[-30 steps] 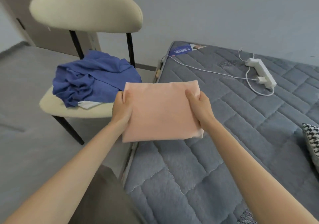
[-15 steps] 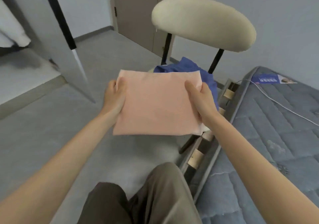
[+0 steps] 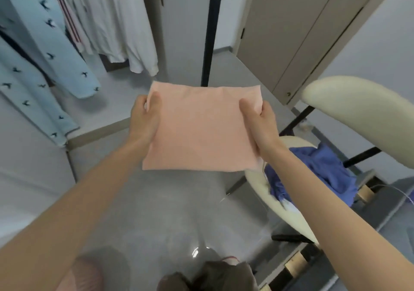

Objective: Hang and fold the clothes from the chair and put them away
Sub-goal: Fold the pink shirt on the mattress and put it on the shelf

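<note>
folded pink garment [image 3: 201,129] level, pinched at its sides by left hand [image 3: 144,120] and right hand [image 3: 261,124], beside chair [image 3: 291,203]

Plain peach-pink folded cloth [image 3: 201,129], crumpled blue garment [image 3: 322,169] on cream chair [image 3: 358,111] (black legs), pale blue hanging garment [image 3: 44,51] with dark bird print, white garment [image 3: 132,28] with red stripes, grey floor [image 3: 168,212]
</note>
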`<state>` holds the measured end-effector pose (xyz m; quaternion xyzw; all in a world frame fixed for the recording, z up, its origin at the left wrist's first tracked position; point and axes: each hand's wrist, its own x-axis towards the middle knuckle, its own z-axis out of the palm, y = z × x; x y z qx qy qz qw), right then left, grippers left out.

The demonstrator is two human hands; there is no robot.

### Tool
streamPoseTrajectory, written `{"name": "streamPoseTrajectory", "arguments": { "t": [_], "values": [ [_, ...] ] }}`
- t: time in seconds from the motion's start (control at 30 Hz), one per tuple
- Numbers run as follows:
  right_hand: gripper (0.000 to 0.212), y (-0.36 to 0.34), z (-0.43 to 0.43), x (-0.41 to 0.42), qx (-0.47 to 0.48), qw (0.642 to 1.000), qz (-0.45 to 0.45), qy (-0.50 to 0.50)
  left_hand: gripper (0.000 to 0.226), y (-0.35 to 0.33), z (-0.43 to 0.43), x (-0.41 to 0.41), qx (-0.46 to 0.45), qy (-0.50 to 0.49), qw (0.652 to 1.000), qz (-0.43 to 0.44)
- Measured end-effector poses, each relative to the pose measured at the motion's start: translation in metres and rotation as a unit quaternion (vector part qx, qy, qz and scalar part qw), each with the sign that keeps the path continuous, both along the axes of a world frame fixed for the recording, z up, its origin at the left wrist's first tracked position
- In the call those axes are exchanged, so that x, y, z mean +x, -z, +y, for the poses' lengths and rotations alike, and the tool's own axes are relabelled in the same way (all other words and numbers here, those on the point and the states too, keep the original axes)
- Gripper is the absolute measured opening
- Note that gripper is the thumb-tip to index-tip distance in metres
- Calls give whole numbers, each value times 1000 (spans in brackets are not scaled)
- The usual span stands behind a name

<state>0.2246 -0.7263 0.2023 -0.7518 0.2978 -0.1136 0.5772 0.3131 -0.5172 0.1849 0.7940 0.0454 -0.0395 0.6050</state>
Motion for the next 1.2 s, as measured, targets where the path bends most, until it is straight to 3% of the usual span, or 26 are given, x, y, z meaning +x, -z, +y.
{"name": "streamPoseTrajectory", "arguments": {
  "t": [0.37,0.53,0.7,1.0,1.2],
  "values": [
    [43,-200,75,110,49,991,-47,-118,35,-211,94,72,15,-69,997,-25],
    [36,-276,79,167,55,978,-66,-188,30,-288,105,114,19,-97,991,-86],
    [39,-337,74,234,44,966,-94,-236,24,-344,102,166,2,-130,984,-124],
    [39,-421,100,361,36,943,-142,-300,42,-423,128,254,-11,-208,965,-158],
    [32,-467,139,450,10,935,-174,-309,38,-469,165,331,-23,-227,956,-187]
  ]
}}
